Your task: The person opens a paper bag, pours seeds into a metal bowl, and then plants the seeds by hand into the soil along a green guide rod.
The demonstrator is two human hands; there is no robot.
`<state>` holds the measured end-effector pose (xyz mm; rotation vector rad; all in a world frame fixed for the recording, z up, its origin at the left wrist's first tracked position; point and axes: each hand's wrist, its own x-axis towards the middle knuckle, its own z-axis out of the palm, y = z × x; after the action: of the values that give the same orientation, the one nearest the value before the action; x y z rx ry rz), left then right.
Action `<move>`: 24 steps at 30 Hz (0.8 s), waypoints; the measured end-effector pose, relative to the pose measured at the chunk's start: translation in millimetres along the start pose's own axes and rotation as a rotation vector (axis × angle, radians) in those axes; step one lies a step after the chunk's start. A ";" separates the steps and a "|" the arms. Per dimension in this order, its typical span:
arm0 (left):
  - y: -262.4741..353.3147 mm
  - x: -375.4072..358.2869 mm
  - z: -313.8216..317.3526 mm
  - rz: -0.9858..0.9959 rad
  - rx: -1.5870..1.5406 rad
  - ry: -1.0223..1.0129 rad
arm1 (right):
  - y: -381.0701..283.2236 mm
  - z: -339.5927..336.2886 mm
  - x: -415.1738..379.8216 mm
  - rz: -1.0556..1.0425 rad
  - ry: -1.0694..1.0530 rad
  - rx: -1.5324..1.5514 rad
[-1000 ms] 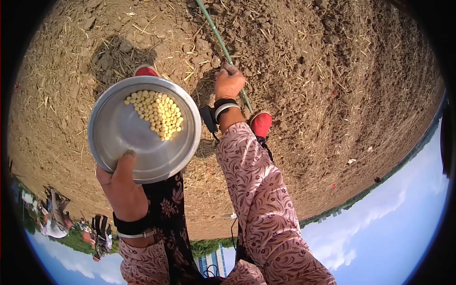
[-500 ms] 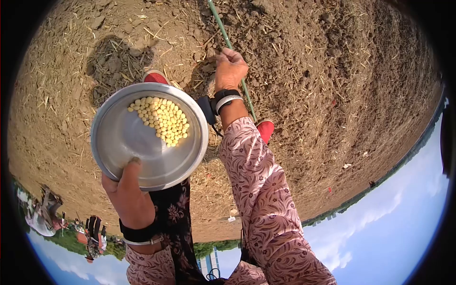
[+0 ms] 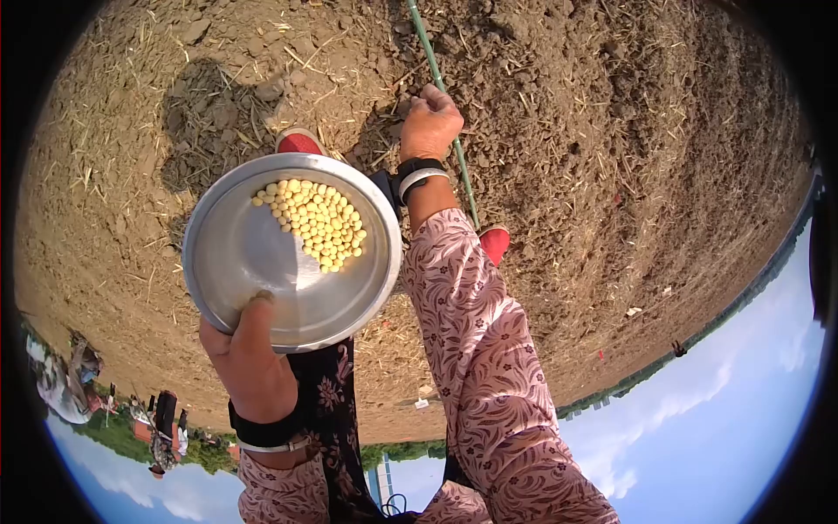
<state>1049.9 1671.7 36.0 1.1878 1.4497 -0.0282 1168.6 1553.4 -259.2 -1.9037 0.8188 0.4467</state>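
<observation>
My left hand (image 3: 253, 367) grips the near rim of a round metal bowl (image 3: 231, 249), thumb inside and the other fingers hidden beneath. Yellow beans (image 3: 323, 223), probably soybeans, lie in a single heap toward the bowl's far right side. My right hand (image 3: 431, 127) is held out past the bowl, its fingers drawn together in a pinch; I cannot tell what is in them. It overlaps a thin green tube (image 3: 427, 44) that runs along the soil.
Dry, cloddy soil (image 3: 559, 175) with scattered straw spreads all round. My red shoes (image 3: 299, 142) stand on either side of the bowl's far edge. Other people (image 3: 163, 432) are in the distance at lower left.
The bowl and my left hand have shifted slightly right in view, along with the ground. My right hand stays pinched close over the green tube, a little farther right.
</observation>
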 end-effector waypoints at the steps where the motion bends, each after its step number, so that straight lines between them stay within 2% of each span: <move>1: -0.3 -0.1 -0.2 -0.002 0.000 -0.001 | 1.3 -0.3 0.6 0.000 0.001 -0.002; 4: -1.2 1.1 -1.2 0.007 0.014 0.002 | 6.0 2.5 4.0 0.002 0.006 0.002; 6: -2.2 0.3 -2.3 -0.002 0.019 -0.010 | 6.8 1.2 3.4 -0.180 0.021 -0.127; 10: 2.5 0.5 3.3 -0.054 -0.055 0.012 | 7.5 -4.0 -0.3 -0.074 0.001 0.083; 12: -4.8 0.1 -2.5 0.069 0.174 0.012 | 11.9 -11.1 2.9 -0.321 -0.103 -0.177; 13: -3.7 0.1 -1.7 0.069 0.173 0.012 | -1.2 -12.8 0.2 -0.322 -0.103 -0.178; 15: -0.4 1.0 -0.4 -0.011 0.011 0.023 | -22.3 -11.6 -3.2 -0.289 -0.420 -0.564; 16: -2.0 1.1 -1.3 -0.009 0.010 0.026 | -14.8 -5.4 5.2 -0.399 -0.464 -0.678; 17: -4.6 0.5 -2.4 0.012 0.017 0.026 | -13.2 -0.6 11.1 -0.402 -0.466 -0.676; 20: 0.9 1.8 0.3 0.053 0.063 0.020 | -6.8 5.4 26.6 -0.149 -0.533 -0.815; 21: 3.3 1.2 2.0 0.069 0.098 0.012 | -8.0 3.8 24.6 -0.155 -0.536 -0.819; 23: 2.2 3.5 -2.8 0.023 0.085 -0.006 | -9.9 -8.8 16.6 -0.498 -0.431 -0.855; 24: 1.4 4.0 -4.1 -0.022 0.081 -0.028 | -26.2 -18.8 6.0 -0.549 -0.421 -0.814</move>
<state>1048.7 1677.4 35.1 1.2332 1.4485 -0.1191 1190.6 1542.3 -237.5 -2.5143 -0.2313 0.8743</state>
